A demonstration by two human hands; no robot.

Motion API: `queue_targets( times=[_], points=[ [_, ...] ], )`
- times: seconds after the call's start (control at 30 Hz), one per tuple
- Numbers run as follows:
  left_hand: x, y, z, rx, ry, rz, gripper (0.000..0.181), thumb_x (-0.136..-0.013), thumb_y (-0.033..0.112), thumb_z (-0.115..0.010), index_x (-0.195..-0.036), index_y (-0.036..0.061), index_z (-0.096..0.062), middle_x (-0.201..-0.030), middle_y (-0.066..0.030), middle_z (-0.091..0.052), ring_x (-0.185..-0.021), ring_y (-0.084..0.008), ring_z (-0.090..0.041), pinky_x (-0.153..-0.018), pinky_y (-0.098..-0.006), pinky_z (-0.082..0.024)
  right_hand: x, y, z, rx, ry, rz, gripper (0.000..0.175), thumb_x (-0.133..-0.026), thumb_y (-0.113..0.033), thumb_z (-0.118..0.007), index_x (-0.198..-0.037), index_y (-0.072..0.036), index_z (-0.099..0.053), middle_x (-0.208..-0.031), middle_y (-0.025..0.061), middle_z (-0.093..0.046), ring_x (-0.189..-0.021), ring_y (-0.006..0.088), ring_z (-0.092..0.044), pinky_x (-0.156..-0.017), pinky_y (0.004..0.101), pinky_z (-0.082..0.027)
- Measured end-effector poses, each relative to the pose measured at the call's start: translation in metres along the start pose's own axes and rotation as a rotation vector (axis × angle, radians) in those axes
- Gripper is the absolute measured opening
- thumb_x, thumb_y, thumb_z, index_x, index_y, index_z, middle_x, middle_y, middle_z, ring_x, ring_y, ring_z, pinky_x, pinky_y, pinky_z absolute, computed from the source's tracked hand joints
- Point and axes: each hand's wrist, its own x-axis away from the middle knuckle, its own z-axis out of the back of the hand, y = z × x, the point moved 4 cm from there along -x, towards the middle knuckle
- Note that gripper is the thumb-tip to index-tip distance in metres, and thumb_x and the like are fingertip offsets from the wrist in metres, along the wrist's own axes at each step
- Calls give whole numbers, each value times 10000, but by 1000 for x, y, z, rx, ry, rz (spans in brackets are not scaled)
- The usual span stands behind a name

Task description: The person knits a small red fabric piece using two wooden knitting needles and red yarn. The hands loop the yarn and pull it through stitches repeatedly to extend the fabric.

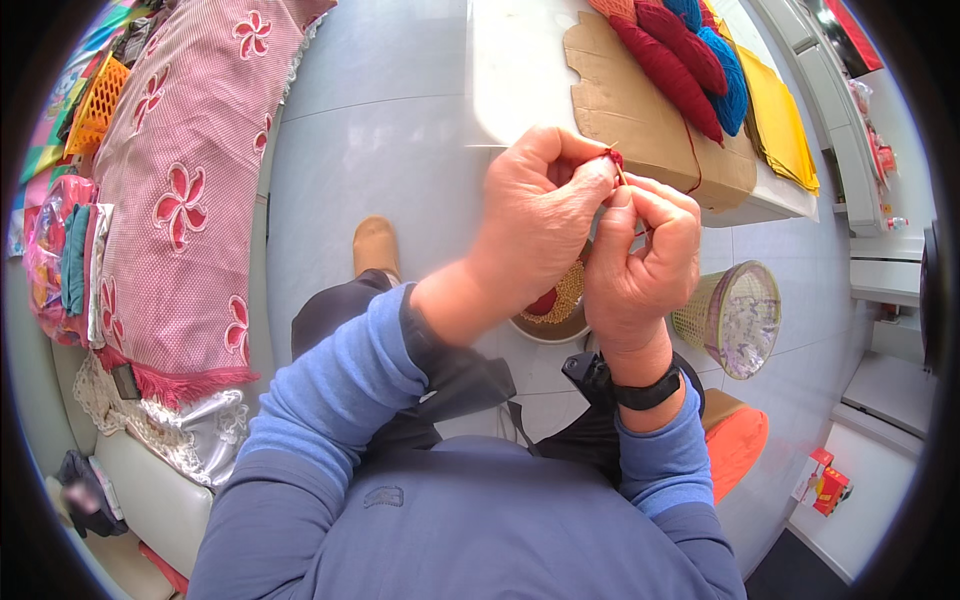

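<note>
My left hand (pixel 551 199) pinches a small piece of dark red yarn work (pixel 615 157) between thumb and fingers. Beside it, my right hand (pixel 649 247) grips a thin, light brown needle or hook (pixel 622 175), whose tip meets the yarn work; its exact type cannot be told. A dark red strand (pixel 694 161) runs from skeins lying on cardboard down behind my right hand. Under my wrists, partly hidden, is a bowl (pixel 551 334) holding small yellowish grains or beads (pixel 568 296) and a red object (pixel 542 302).
Red skeins (pixel 667 64), blue skeins (pixel 727 82) and yellow sheets (pixel 776 120) lie on the table with the cardboard (pixel 622 112). A mesh wastebasket (pixel 694 311) stands at right. A pink patterned cloth (pixel 202 135) covers the seat or furniture at left.
</note>
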Motion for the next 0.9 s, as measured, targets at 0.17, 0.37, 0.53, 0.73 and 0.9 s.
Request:
queue_targets(
  times=[0.17,0.37,0.53,0.73,0.9],
  points=[
    [2,-3,-1,5,-12,-24,71,-889,-5,-609,-957,11,-620,-914,-56,-668,-832,-89,-610,-737,-238,-516,-3,-4,-3,46,41,91,121,-830,39,-654,-911,-3,-575,-930,143,-644,-781,250,-639,-674,317,-526],
    [-7,-2,-1,-78,-107,-55,51,-906,17,-616,-953,-3,-615,-855,-39,-659,-756,-78,-603,-676,-229,-510,-10,5,3,25,-50,6,60,-882,20,-643,-937,15,-619,-981,139,-659,-855,220,-641,-742,289,-514],
    [-13,2,9,-72,-124,137,79,-928,86,-611,-951,12,-625,-827,-40,-664,-702,-95,-604,-631,-218,-485,-19,18,10,-153,-191,-45,167,-960,-117,-593,-1038,26,-628,-1180,176,-617,-1075,242,-609,-897,328,-502],
    [-20,17,12,4,-134,138,80,-940,97,-594,-968,24,-613,-805,-47,-666,-670,-90,-611,-546,-193,-397,-39,28,19,-868,-148,-133,460,-1008,-355,-483,-1180,67,-548,-1379,249,-461,-1271,342,-490,-1025,437,-449],
    [-18,23,6,51,-214,77,76,-946,77,-572,-966,20,-618,-817,-49,-663,-637,-62,-561,-537,-182,-368,-58,18,43,-1225,-378,87,684,-981,-574,-366,-1324,1,-507,-1477,273,-342,-1347,432,-380,-1009,450,-460]
  ],
)
